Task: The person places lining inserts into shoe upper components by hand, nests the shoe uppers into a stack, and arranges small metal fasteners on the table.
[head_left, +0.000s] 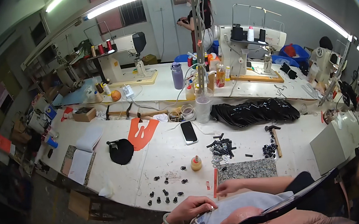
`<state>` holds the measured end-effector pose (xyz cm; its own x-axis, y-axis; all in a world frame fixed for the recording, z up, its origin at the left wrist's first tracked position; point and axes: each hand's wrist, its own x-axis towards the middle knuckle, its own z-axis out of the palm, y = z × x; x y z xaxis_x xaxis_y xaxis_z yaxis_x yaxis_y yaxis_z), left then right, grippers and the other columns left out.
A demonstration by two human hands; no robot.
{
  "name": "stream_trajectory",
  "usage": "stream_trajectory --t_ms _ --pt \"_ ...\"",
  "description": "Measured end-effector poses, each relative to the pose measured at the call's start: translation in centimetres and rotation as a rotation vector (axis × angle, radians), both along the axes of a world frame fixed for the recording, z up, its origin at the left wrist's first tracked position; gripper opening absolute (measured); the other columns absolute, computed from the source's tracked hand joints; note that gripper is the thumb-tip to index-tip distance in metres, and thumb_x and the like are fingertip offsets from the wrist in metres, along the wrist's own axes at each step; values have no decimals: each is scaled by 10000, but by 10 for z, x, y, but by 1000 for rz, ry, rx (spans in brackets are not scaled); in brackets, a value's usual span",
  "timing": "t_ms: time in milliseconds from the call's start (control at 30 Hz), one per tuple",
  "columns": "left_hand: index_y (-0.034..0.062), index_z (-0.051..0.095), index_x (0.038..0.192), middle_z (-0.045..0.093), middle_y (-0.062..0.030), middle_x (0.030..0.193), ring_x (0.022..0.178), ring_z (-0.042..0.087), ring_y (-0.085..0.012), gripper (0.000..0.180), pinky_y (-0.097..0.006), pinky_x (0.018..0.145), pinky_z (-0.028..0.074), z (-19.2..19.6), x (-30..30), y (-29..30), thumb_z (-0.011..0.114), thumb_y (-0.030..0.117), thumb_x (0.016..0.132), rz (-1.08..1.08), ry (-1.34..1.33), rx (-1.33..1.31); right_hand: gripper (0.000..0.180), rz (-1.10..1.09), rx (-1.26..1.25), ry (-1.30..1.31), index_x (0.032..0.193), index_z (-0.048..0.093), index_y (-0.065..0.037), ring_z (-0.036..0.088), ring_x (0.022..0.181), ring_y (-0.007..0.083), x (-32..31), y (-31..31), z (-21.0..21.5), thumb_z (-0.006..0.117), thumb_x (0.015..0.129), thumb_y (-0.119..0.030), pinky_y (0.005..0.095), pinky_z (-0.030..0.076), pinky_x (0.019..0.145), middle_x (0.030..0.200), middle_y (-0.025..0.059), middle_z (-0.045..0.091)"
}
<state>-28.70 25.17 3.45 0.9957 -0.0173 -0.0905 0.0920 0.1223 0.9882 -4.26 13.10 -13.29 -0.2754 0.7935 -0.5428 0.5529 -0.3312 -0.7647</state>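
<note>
My left hand [191, 208], with a pale bangle at the wrist, sits low at the table's near edge, fingers curled over grey cloth [238, 203]. My right hand [229, 187], coming out of a black sleeve, rests at the table edge with its fingers together, just below a speckled granite slab [246, 170] and beside a thin orange-red strip [215, 182]. Whether either hand holds something small is too unclear to tell. Several small black parts [166, 194] lie scattered left of the strip. A small yellow bottle with a red cap [196, 163] stands behind them.
On the white table [166, 151] lie a phone [188, 131], short black strips [223, 144], a hammer [275, 138], a long black heap [255, 112], a black cap-shaped piece [120, 151] and orange cut-outs [143, 133]. Behind stand two sewing machines [124, 58] [248, 53]. A person [199, 17] stands at the back.
</note>
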Motion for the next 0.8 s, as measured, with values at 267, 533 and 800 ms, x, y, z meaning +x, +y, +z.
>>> stream_trajectory --t_ms 267,533,800 --pt "-11 625 937 560 -23 812 730 464 -102 197 -234 685 381 -12 16 8 562 175 913 -77 -166 -129 341 -459 -162 -140 1045 652 -51 644 837 229 20 -117 -75 608 836 -317 342 496 752 918 134 675" --pt "-9 654 850 572 -51 784 765 502 -157 140 -276 704 396 17 0 -7 627 128 851 -70 -307 -170 343 -469 -204 -132 1036 657 -50 645 839 235 21 -113 -74 610 831 -321 344 497 755 926 136 676" --pt "-9 651 865 586 -68 789 752 523 -206 127 -307 680 424 25 -2 -18 668 106 813 -104 -464 166 346 -426 -182 -116 1028 662 -49 646 841 241 12 -106 -77 612 825 -325 346 498 757 934 138 677"
